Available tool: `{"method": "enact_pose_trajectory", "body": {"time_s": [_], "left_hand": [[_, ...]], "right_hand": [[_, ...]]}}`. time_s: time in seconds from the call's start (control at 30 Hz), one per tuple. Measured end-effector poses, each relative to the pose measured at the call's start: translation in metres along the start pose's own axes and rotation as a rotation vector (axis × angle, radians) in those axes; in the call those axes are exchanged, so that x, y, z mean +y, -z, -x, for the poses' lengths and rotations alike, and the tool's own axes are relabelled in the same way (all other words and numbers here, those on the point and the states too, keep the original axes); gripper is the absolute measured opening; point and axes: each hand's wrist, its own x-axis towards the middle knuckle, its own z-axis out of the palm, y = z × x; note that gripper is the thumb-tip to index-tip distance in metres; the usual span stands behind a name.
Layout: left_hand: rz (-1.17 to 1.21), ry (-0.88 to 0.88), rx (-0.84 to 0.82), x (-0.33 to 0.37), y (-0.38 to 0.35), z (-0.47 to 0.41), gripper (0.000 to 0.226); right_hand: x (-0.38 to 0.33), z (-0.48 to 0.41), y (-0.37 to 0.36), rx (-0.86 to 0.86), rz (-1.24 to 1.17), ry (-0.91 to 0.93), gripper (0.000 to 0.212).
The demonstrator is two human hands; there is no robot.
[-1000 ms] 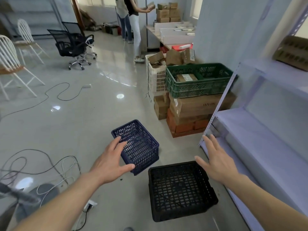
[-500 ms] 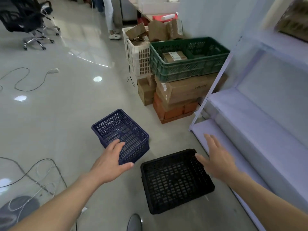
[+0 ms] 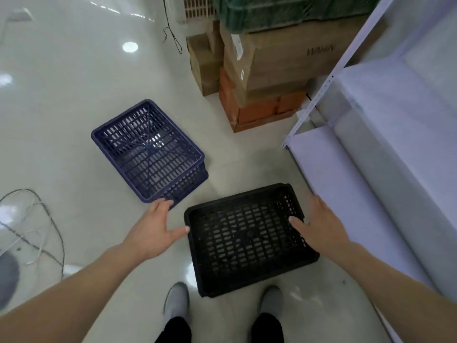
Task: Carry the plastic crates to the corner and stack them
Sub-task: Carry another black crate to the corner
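1. Shelving (image 3: 395, 149), pale and metal-framed, fills the right side of the frame. Its lowest shelf runs just beside the black crate's right end.
2. Cardboard boxes (image 3: 277, 70) stand stacked at upper centre.
3. Black crate (image 3: 247, 243) sits on the floor (image 3: 61, 95) at lower centre, empty and open side up, just ahead of the person's shoes (image 3: 176, 303). Its long axis runs left to right across the frame, rising slightly toward the right, so its short ends face the two hands.
4. Blue crate (image 3: 148, 154) lies at centre left, apart from the black one. Its long axis runs diagonally from upper left to lower right.
5. Right hand (image 3: 324, 226) is over the black crate's right end, fingers straight and spread, thumb above the mesh. It grips nothing.
6. Left hand (image 3: 153, 231) is spread wide at the crate's left end, with the thumb tip at the rim. Its fingertips overlap the blue crate's near corner, and I cannot tell whether they touch it. It holds nothing.
7. Cable (image 3: 52, 219) loops on the floor at the left edge.
8. Both hands look about equally near the black crate, one at each short end. A two-handed lift seems likely next, and it would need each hand to drop and curl under the rim.
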Motion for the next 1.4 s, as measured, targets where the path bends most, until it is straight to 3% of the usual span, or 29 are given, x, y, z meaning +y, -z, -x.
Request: {"method": "enact_pose_trajectory", "body": {"time_s": [0.23, 0.47, 0.67, 0.9, 1.0, 1.17, 1.33, 1.4], "left_hand": [[0.120, 0.165, -0.028, -0.005, -0.110, -0.092, 0.079], [0.270, 0.410, 0.021, -0.039, -0.182, -0.168, 0.080], [0.591, 0.616, -0.002, -0.075, -0.223, -0.204, 0.058], [0.919, 0.778, 0.050, -0.077, -0.217, -0.214, 0.042], [0.967, 0.787, 0.113, -0.067, -0.200, -0.198, 0.048], [0.916, 0.742, 0.275, -0.047, -0.161, -0.171, 0.098], [0.813, 0.674, 0.272, -0.033, -0.146, -0.156, 0.093], [0.773, 0.647, 0.265, -0.035, -0.153, -0.153, 0.080]], "right_hand": [[0.079, -0.107, -0.071, -0.088, 0.008, -0.051, 0.086], [0.132, -0.196, -0.139, -0.111, -0.113, -0.128, 0.070], [0.153, -0.240, -0.171, -0.085, -0.254, -0.322, 0.097], [0.152, -0.258, -0.166, -0.020, -0.650, -0.508, 0.055], [0.151, -0.247, -0.151, 0.101, -0.772, -0.590, 0.082], [0.140, -0.216, -0.120, 0.268, -0.877, -0.631, 0.117], [0.157, -0.200, -0.109, 0.376, -1.051, -0.625, 0.131], [0.145, -0.184, -0.103, 0.339, -1.063, -0.628, 0.121]]}}
